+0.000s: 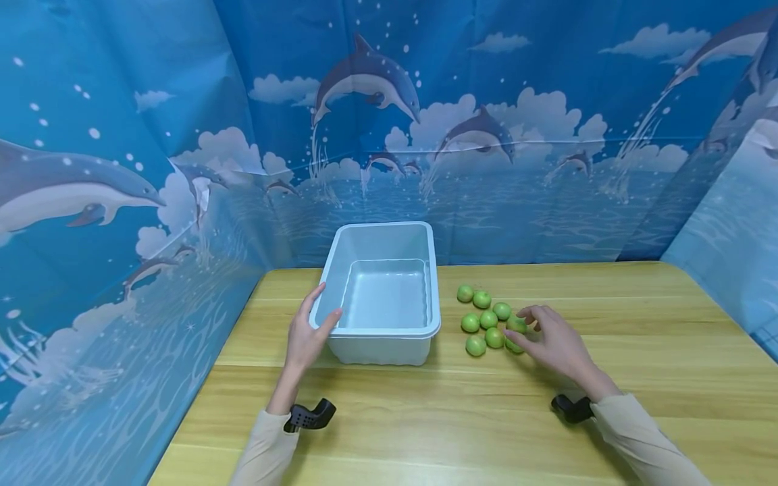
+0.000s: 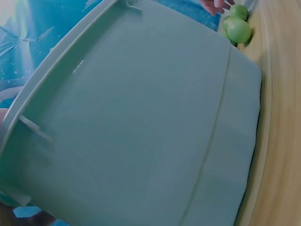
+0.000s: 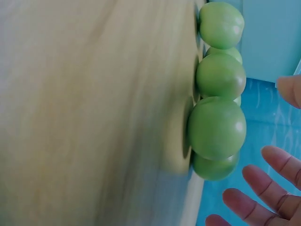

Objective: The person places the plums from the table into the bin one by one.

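A pale blue-grey plastic tub (image 1: 389, 297) stands on the wooden table, its inside bare. My left hand (image 1: 306, 335) holds its near left corner, thumb over the rim and fingers along the left side. In the left wrist view the tub's outer wall (image 2: 131, 113) fills most of the picture. Several smooth, round green fruits (image 1: 488, 319) lie in a loose cluster right of the tub. Over the cluster's right end is my right hand (image 1: 556, 341), thumb and fingers spread apart. The right wrist view shows its fingers (image 3: 256, 181) beside the nearest green fruit (image 3: 217, 128), with a gap between.
The wooden table (image 1: 389, 418) runs out to both sides and toward me. Behind it and at the sides hangs a blue sheet (image 1: 486, 202) printed with dolphins and clouds. Black wrist mounts (image 1: 310, 414) sit at both wrists.
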{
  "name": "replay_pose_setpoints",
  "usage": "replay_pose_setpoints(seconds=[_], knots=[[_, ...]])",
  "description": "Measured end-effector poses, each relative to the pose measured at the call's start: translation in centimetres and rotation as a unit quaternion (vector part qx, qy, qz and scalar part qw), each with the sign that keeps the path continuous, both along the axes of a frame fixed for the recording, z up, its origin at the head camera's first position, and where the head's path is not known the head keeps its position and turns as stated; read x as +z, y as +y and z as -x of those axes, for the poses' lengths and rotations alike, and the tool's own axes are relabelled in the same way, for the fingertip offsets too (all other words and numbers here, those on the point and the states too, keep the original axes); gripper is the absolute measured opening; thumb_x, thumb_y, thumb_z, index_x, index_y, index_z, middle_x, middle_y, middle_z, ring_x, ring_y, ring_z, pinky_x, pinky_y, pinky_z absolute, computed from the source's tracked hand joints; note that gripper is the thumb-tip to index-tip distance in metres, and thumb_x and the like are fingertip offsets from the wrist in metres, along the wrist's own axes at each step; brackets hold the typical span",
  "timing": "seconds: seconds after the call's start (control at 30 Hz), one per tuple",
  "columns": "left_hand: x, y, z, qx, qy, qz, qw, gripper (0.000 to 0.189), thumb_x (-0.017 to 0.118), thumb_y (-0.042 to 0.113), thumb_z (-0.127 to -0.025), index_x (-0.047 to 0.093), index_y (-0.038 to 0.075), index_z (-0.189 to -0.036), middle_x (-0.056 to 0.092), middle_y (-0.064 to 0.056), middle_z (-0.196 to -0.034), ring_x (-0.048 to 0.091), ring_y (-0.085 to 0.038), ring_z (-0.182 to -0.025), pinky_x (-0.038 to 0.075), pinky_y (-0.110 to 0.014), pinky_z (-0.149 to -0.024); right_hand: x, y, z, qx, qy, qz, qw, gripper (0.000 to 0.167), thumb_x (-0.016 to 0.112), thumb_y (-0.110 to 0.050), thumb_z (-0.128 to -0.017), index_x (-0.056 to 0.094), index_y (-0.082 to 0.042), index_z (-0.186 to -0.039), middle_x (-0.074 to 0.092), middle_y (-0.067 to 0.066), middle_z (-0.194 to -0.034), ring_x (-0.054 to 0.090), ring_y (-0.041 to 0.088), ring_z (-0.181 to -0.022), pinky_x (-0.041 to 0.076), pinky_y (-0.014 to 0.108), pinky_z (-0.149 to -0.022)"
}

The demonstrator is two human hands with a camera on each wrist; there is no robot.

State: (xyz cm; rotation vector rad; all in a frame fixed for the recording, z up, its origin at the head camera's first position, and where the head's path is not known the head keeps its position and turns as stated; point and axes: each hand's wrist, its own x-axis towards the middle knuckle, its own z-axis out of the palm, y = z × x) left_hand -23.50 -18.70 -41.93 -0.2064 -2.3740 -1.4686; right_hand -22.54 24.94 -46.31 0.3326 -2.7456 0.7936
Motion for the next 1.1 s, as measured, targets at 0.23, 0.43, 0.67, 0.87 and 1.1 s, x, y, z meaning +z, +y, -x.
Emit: replay_pose_setpoints(seconds=[0.23,0.43,0.67,0.87,1.1], knots=[[1.0,0.6,-0.7,-0.017,-0.017,-0.054,0.9982,0.058,0.064,0.021,-0.09,0.042,0.006,-0.141,0.038,-0.015,-0.146,0.029,-0.031,-0.135,0.018,-0.055,-0.106,-0.3,0.3,-0.1,-0.001,-0.007,-0.012,0.9999,0.049,0.067,-0.049,-0.084,0.059,-0.005,-0.105,0.058,0.01,-0.094,0.056,0.026,-0.082,0.045,0.04,-0.061],[1.9,1.1,-1.4,-0.024,-0.022,-0.08,0.9963,0.053,0.062,0.014,-0.09,0.043,0.002,-0.139,0.037,-0.017,-0.145,0.028,-0.032,-0.135,0.017,-0.056,-0.107,-0.4,0.3,-0.2,0.0,-0.018,-0.02,0.9997,0.05,0.067,-0.053,-0.082,0.059,-0.008,-0.103,0.058,0.008,-0.091,0.054,0.022,-0.076,0.042,0.035,-0.057],[-0.6,0.4,0.1,-0.016,-0.006,-0.093,0.9955,0.051,0.063,0.023,-0.09,0.047,0.014,-0.137,0.039,-0.007,-0.145,0.028,-0.025,-0.135,0.016,-0.055,-0.107,-0.6,0.3,-0.2,-0.001,-0.024,-0.023,0.9994,0.051,0.068,-0.054,-0.081,0.059,-0.009,-0.103,0.056,0.005,-0.09,0.053,0.02,-0.074,0.04,0.033,-0.054],[-0.9,0.5,0.1,-0.017,0.003,-0.101,0.9948,0.048,0.061,0.018,-0.091,0.047,0.013,-0.137,0.04,-0.008,-0.145,0.028,-0.025,-0.135,0.014,-0.056,-0.107,-0.7,0.3,-0.2,0.004,-0.023,-0.026,0.9994,0.049,0.069,-0.053,-0.08,0.059,-0.01,-0.102,0.056,0.004,-0.089,0.052,0.018,-0.072,0.039,0.032,-0.053],[-1.0,0.6,0.2,-0.016,0.005,-0.109,0.9939,0.048,0.061,0.02,-0.091,0.048,0.012,-0.136,0.04,-0.007,-0.144,0.028,-0.025,-0.135,0.014,-0.056,-0.107,-0.7,0.3,-0.1,0.009,-0.024,-0.029,0.9993,0.048,0.072,-0.051,-0.079,0.06,-0.009,-0.1,0.055,0.002,-0.085,0.05,0.015,-0.068,0.038,0.031,-0.052]])
